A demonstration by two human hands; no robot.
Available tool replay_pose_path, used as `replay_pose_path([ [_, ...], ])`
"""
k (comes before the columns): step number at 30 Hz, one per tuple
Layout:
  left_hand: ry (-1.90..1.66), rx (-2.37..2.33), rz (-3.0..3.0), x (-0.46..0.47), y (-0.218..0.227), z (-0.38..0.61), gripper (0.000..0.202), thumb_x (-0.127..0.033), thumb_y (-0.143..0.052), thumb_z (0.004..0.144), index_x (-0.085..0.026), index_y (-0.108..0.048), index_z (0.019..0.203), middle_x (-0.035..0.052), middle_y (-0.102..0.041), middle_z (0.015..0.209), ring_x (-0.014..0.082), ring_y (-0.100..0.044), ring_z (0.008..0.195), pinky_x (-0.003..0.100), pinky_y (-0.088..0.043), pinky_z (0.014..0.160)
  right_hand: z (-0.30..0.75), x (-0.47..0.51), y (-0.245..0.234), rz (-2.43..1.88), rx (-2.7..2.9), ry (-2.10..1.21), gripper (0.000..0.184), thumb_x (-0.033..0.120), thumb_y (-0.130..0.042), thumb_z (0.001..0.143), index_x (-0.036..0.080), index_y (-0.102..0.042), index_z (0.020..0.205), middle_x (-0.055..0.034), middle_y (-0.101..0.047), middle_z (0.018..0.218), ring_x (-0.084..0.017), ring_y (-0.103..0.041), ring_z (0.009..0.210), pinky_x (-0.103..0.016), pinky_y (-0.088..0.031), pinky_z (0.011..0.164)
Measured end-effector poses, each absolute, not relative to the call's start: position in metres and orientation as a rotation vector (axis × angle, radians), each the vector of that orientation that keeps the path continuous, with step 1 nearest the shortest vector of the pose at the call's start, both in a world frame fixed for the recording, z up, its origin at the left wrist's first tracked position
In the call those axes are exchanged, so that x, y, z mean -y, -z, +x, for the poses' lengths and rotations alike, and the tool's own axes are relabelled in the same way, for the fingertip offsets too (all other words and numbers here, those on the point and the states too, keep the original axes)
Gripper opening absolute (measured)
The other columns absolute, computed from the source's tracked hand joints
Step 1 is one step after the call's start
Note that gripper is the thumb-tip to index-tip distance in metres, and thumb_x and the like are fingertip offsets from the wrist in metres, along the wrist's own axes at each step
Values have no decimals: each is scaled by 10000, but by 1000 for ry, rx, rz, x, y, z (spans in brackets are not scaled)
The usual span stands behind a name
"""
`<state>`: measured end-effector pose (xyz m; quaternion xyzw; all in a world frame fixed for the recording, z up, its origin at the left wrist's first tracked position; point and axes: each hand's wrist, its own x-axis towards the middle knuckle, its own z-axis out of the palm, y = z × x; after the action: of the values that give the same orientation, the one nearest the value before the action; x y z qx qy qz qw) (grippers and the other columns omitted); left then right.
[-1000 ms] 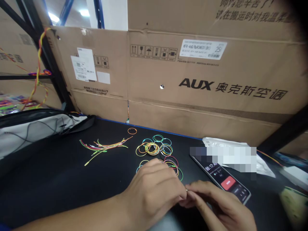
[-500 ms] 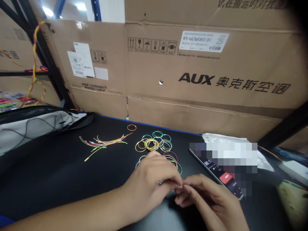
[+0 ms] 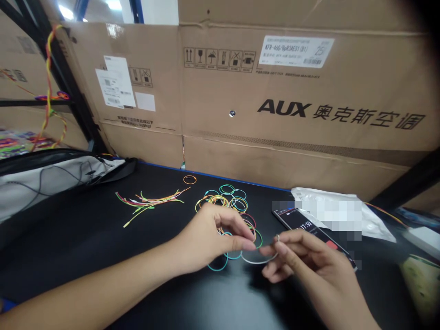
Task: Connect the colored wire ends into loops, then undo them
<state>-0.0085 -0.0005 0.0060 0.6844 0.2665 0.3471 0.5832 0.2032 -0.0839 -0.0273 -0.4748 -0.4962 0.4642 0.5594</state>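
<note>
A thin white cable (image 3: 259, 263) hangs in a shallow curve between my two hands, above the black table. My right hand (image 3: 311, 263) pinches one end of it between thumb and forefinger, where a small tip sticks up. With thumb and fingers closed together, my left hand (image 3: 220, 231) holds the cable's other end; that end is hidden by the fingers. Just beyond and under my left hand lie several coloured cable rings (image 3: 246, 207) in an overlapping cluster, partly covered by the hand. A teal ring (image 3: 217, 270) shows below the left thumb.
Loose straight coloured cables (image 3: 154, 201) lie left of the rings, and an orange ring (image 3: 189, 184) sits farther back. Right of the hands are a phone (image 3: 302, 223) with a timer and a white plastic package (image 3: 373, 220). A large cardboard box (image 3: 220, 91) walls off the back.
My hands were fingertip to fingertip and have moved apart, baring the white cable between them. The left hand has turned so its thumb shows. The view has shifted slightly.
</note>
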Motion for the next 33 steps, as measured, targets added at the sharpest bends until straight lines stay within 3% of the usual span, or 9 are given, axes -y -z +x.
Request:
replay_pose_path([
  [6, -1050, -718, 2025, -23, -28, -35, 88, -183, -847, 783, -170, -761, 770, 10, -731, 743, 133, -646, 706, 265, -498, 683, 216, 70, 26, -1104, 969, -1187, 235, 389, -860, 830, 193, -732, 832, -86, -807, 910, -202, -773, 678, -307, -653, 611],
  [11, -792, -610, 2508, -43, -25, -54, 80, -184, -721, 914, -187, -740, 836, 19, -722, 806, 151, -637, 787, 296, -486, 746, 221, 68, 24, -1121, 953, -1125, 233, 391, -882, 800, 189, -772, 840, -42, -764, 775, -149, -698, 581, -249, -599, 530],
  [17, -689, -647, 2531, -55, -35, -73, 97, -164, -662, 936, -195, -753, 949, 28, -736, 883, 161, -648, 838, 296, -479, 786, 217, 69, 22, -1147, 1040, -1151, 254, 407, -871, 808, 183, -761, 855, -33, -752, 751, -137, -673, 509, -247, -558, 482],
  [22, -427, -1190, 2315, -81, -56, -117, 223, -335, -663, 899, -189, -731, 1052, 12, -742, 854, 168, -670, 777, 269, -482, 727, 219, 69, 20, -1131, 1076, -1177, 258, 431, -816, 866, 186, -737, 839, -11, -722, 696, -121, -652, 481, -222, -524, 468],
  [28, -76, -1393, 2182, -102, -50, -166, 347, -388, -750, 731, -181, -713, 1007, 17, -733, 728, 192, -667, 648, 250, -445, 575, 223, 66, 27, -1190, 1087, -1186, 288, 468, -806, 865, 187, -744, 854, 0, -698, 655, -114, -629, 448, -215, -497, 447],
  [30, -14, -1467, 2178, -105, -46, -172, 414, -401, -773, 693, -180, -707, 1037, 44, -747, 795, 213, -680, 689, 261, -457, 594, 224, 65, 29, -1197, 1086, -1189, 286, 469, -805, 865, 190, -745, 860, 3, -696, 654, -113, -621, 449, -217, -501, 448],
  [33, -21, -1507, 2244, -105, -44, -172, 565, -411, -806, 668, -186, -681, 1171, 98, -735, 1086, 268, -681, 964, 304, -501, 790, 226, 66, 31, -1198, 1070, -1197, 274, 465, -807, 865, 198, -743, 869, 5, -697, 647, -112, -611, 448, -215, -497, 443],
])
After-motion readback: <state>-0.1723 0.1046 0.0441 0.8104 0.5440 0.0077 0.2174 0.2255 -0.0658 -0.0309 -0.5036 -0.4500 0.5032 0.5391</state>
